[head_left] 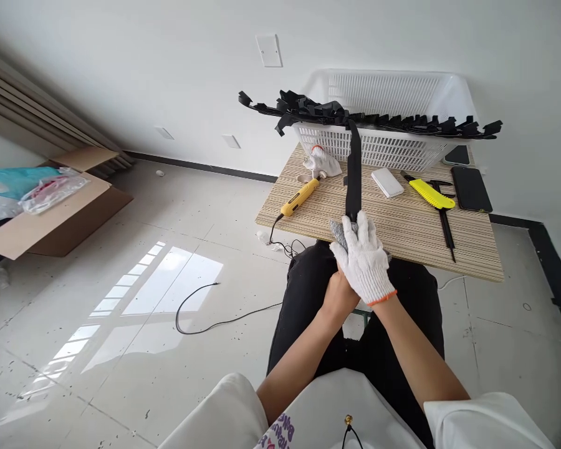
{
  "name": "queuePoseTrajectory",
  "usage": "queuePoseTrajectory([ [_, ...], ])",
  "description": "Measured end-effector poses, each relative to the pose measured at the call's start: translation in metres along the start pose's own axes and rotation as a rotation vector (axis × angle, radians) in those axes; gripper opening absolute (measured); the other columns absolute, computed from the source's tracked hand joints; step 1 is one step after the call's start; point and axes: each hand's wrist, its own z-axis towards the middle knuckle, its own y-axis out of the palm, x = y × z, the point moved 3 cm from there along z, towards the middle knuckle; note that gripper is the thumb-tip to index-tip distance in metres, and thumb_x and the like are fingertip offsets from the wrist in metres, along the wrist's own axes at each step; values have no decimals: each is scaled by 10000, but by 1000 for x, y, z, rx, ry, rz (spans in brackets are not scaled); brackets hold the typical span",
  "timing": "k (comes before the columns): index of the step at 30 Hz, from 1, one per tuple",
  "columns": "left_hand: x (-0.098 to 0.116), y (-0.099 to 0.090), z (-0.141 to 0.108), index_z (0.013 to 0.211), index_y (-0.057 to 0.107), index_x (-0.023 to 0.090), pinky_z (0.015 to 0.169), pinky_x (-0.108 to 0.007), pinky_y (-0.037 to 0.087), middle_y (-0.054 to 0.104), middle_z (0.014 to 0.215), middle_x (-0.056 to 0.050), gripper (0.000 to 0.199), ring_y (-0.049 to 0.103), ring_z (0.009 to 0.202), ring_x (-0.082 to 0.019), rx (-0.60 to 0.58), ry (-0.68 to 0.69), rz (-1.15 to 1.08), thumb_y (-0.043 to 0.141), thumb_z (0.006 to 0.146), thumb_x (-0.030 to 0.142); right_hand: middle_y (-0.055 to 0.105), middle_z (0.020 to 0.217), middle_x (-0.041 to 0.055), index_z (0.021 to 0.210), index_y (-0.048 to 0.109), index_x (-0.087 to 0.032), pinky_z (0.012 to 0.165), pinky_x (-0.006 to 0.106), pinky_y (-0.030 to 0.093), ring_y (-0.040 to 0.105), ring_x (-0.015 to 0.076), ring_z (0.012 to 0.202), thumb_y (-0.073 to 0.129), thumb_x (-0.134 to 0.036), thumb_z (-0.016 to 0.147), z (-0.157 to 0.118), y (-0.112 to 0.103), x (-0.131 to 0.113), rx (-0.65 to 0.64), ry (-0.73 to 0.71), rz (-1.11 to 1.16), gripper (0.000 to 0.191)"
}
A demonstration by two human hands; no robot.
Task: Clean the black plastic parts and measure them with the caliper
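A long black strip (354, 168), looking like plastic, runs from the basket's front rim down to my hands at the table's near edge. My right hand (365, 259), in a white knit glove with an orange cuff, closes over the strip's near end. My bare left hand (340, 294) is closed just below and partly under the glove; its fingertips and what they hold are hidden. Beneath the gloved fingers a grey piece (338, 233) shows, its kind unclear. Many similar black strips (402, 122) lie in a bundle across the white plastic basket (327, 142).
On the wooden table (303, 226) lie a yellow corded tool (300, 197), a white glove (325, 163), a white block (387, 183), a yellow-handled cutter (431, 193), a black caliper-like tool (446, 232) and a phone (471, 189). A cable (229, 323) trails over the floor; a cardboard box (60, 215) stands left.
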Motion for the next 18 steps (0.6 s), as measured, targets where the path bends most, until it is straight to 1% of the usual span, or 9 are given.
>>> queuePoseTrajectory([
  [1,0,0,2,1060,638,161,526,-308,330,697,858,-136,269,595,615,-233,-13,14,45,557,804,167,257,1654,197,1583,373,-192,970,555,532,374,422,1444,437,-499,1001,-3,0,0,-4,6,1,661],
  [2,0,0,3,951,646,172,525,-303,322,688,837,-123,174,582,604,-220,-24,25,89,559,800,163,260,1651,203,1586,365,-185,982,550,524,379,416,1443,437,-497,1002,-4,1,0,-4,10,1,666],
  [4,1,-2,7,796,610,188,525,-289,307,657,761,-86,56,564,590,-197,-32,41,121,563,802,158,252,1651,213,1602,325,-177,1007,539,506,370,405,1454,433,-486,1006,0,5,2,8,6,-4,680],
  [7,4,-7,11,676,521,198,517,-279,277,609,666,-51,150,546,569,-175,-38,63,93,551,819,160,240,1651,221,1618,283,-203,1024,529,489,369,395,1459,426,-463,1014,11,11,4,47,3,-5,673],
  [9,4,-9,13,711,525,202,507,-274,274,622,675,-46,116,561,572,-179,-37,40,46,559,818,174,258,1647,203,1608,314,-260,1025,512,488,398,382,1442,416,-452,1022,18,12,5,64,9,18,626],
  [11,4,-11,13,828,568,200,500,-268,294,657,717,-49,32,600,598,-200,-44,-9,2,585,804,187,293,1635,165,1581,370,-326,1021,494,492,430,368,1417,405,-440,1028,24,12,5,56,15,51,565],
  [14,5,-13,12,1020,596,188,540,-278,377,719,834,-82,239,682,731,-264,-43,-78,-37,642,788,225,318,1621,123,1536,438,-381,1012,479,493,455,357,1389,410,-432,1028,31,9,6,34,23,98,511],
  [16,8,-15,11,1125,588,180,596,-297,436,742,915,-108,355,709,832,-301,-24,-112,-45,678,795,277,320,1616,113,1507,480,-378,1019,476,482,469,346,1365,430,-433,1020,37,7,7,23,23,130,493],
  [18,10,-16,11,1204,566,178,624,-311,467,748,929,-113,439,717,845,-311,-13,-140,-55,693,811,326,340,1601,105,1473,523,-370,1020,479,475,470,342,1350,458,-432,1008,43,6,9,3,19,158,473],
])
